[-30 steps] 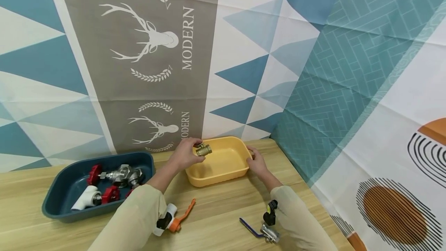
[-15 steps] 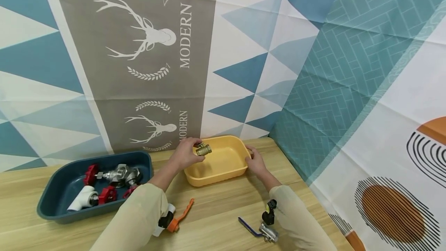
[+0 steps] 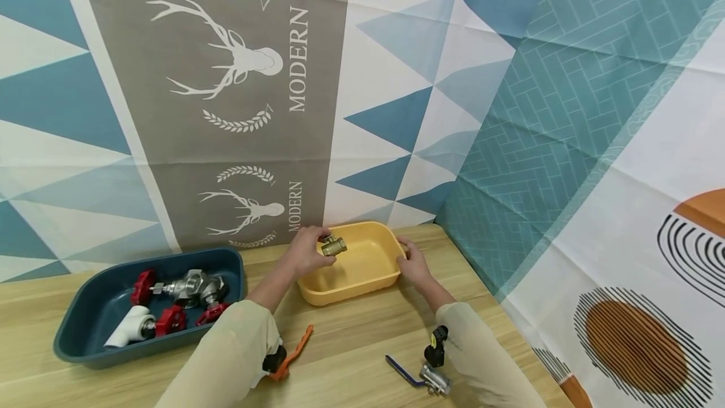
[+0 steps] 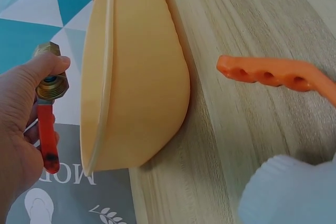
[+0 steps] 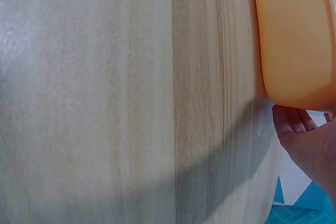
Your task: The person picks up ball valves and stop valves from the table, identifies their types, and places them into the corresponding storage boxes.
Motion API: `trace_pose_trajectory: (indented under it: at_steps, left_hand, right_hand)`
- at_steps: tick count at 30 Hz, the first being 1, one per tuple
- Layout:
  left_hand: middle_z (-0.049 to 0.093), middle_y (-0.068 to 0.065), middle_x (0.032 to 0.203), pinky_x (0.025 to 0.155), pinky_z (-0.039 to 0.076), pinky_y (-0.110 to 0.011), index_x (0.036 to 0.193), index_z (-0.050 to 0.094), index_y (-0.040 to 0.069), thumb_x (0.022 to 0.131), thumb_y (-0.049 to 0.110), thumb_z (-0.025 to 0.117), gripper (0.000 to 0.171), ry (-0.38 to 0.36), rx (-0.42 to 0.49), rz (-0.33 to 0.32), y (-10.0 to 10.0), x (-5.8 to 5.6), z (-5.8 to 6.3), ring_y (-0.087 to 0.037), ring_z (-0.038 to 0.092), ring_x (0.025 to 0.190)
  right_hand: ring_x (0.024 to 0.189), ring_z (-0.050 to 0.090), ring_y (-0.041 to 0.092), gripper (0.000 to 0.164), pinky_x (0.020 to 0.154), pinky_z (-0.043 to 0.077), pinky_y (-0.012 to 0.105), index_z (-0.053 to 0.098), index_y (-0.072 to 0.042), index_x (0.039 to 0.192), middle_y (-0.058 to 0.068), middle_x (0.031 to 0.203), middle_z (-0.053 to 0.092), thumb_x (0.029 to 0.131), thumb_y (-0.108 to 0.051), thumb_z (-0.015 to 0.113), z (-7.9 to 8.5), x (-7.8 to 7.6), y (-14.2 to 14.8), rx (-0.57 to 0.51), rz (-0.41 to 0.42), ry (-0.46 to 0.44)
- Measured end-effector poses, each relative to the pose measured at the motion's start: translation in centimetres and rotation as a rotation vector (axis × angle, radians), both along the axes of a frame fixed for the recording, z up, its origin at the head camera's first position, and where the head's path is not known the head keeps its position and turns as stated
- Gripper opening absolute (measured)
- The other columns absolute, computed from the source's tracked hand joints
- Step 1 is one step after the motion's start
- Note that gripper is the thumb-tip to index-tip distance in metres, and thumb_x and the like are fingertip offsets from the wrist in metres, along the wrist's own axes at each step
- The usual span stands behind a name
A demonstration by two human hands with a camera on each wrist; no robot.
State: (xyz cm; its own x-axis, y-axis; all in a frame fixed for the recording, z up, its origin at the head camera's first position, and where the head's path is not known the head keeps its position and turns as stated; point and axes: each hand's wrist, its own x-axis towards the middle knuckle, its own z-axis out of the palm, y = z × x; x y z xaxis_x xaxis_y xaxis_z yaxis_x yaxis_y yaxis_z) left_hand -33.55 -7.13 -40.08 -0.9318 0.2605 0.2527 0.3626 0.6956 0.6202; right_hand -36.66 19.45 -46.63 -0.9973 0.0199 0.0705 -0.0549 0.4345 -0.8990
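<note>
My left hand pinches a brass ball valve over the left end of a yellow tray. In the left wrist view the thumb lies on the valve's brass body, and its red lever handle points down along the fingers. At the tray's right end my right hand grips the rim. The right wrist view shows those fingers against the tray's outer end wall, with the thumb mostly out of sight.
A dark blue tray at the left holds valves with red handwheels and a white tee fitting. An orange-handled white valve lies partly under my left forearm. A blue-levered metal valve lies by the right forearm.
The head view has shifted slightly, moving the scene a little left. The left hand still holds the brass valve over the tray, and the right hand keeps its grip on the rim.
</note>
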Motion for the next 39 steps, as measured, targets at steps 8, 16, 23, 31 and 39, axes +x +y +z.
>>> trace_pose_trajectory:
  at_steps: [8, 16, 23, 31, 39]
  left_hand:
    - [0.061, -0.017, 0.112, 0.089, 0.043, -0.043, 0.119, 0.059, -0.003, 0.073, 0.016, 0.077, 0.054, -0.014, 0.001, 0.006, 0.2, 0.0, -0.2, -0.031, 0.048, 0.104]
    - [0.061, -0.017, 0.112, 0.088, 0.043, -0.043, 0.119, 0.059, -0.002, 0.073, 0.018, 0.076, 0.053, 0.008, 0.013, 0.007, 0.4, -0.3, -0.7, -0.03, 0.048, 0.104]
    - [0.061, -0.016, 0.112, 0.087, 0.043, -0.043, 0.119, 0.059, -0.001, 0.073, 0.018, 0.077, 0.053, -0.002, 0.018, 0.018, 0.4, -0.5, -1.1, -0.03, 0.048, 0.104]
    - [0.063, -0.015, 0.111, 0.089, 0.043, -0.044, 0.118, 0.059, -0.002, 0.072, 0.016, 0.076, 0.052, 0.016, 0.018, -0.004, 0.5, -0.9, -1.9, -0.031, 0.052, 0.104]
    - [0.065, -0.014, 0.105, 0.089, 0.044, -0.044, 0.11, 0.062, -0.002, 0.07, 0.013, 0.077, 0.045, 0.058, 0.001, -0.025, 0.7, -1.2, -2.6, -0.03, 0.058, 0.099]
  right_hand:
    - [0.084, 0.063, 0.024, 0.049, 0.065, 0.053, 0.029, 0.042, -0.001, 0.138, 0.028, 0.108, 0.06, 0.089, 0.005, 0.045, 0.0, 0.0, 0.1, -0.002, 0.01, 0.005]
    - [0.083, 0.062, 0.024, 0.049, 0.064, 0.052, 0.027, 0.043, -0.004, 0.138, 0.027, 0.106, 0.061, 0.089, 0.004, 0.045, 0.0, 0.0, 0.1, 0.003, -0.006, -0.017]
    - [0.083, 0.062, 0.025, 0.049, 0.064, 0.052, 0.027, 0.043, -0.003, 0.137, 0.028, 0.107, 0.061, 0.089, 0.005, 0.045, 0.0, 0.0, 0.1, -0.013, -0.002, -0.015]
    - [0.079, 0.062, 0.022, 0.048, 0.062, 0.051, 0.026, 0.043, -0.003, 0.137, 0.028, 0.104, 0.061, 0.09, 0.004, 0.044, 0.1, 0.0, 0.0, -0.011, -0.001, -0.01]
    - [0.079, 0.062, 0.025, 0.048, 0.062, 0.051, 0.026, 0.044, -0.002, 0.136, 0.028, 0.102, 0.061, 0.089, 0.005, 0.045, 0.0, 0.1, 0.0, -0.014, -0.002, 0.005]
